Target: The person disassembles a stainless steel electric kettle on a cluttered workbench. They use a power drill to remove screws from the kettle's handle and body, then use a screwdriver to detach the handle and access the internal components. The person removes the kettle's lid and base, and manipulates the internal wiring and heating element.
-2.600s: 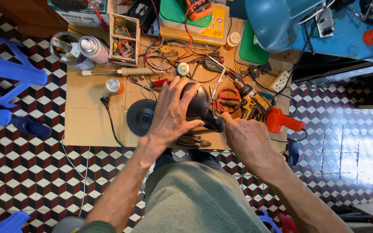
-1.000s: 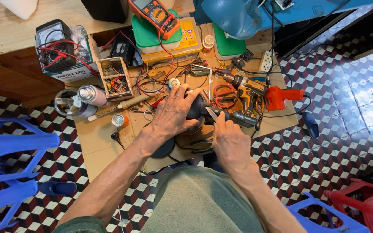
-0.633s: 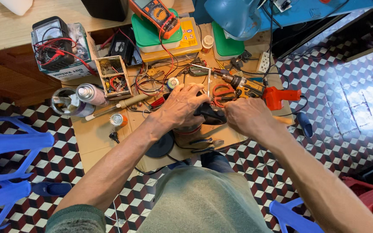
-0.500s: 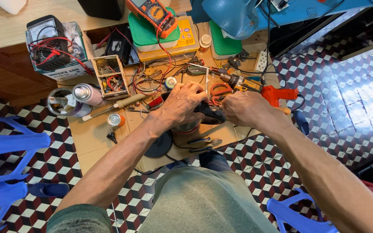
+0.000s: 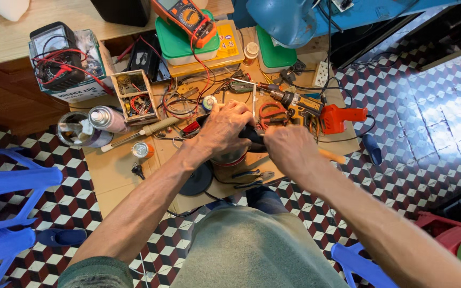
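Black, rounded housing point(image 5: 252, 136), judged rigid and fairly heavy, sits under the left hand point(image 5: 222, 128), whose fingers close over its top. Right hand point(image 5: 289, 152) is curled at its side; what it pinches cannot be told. Smooth shell: best held around the body, over the cardboard sheet point(image 5: 118, 170).

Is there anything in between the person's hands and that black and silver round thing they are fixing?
Nothing visible is. The left hand lies right on the round black and silver appliance, and the right hand presses against its side. Pliers lie just below, out of the way.

we sit in a small repair workshop: multimeter point(image 5: 187, 16), electric drill point(image 5: 316, 109), pliers point(image 5: 253, 174), tangled wires point(image 5: 180, 98) on cardboard point(image 5: 113, 170).
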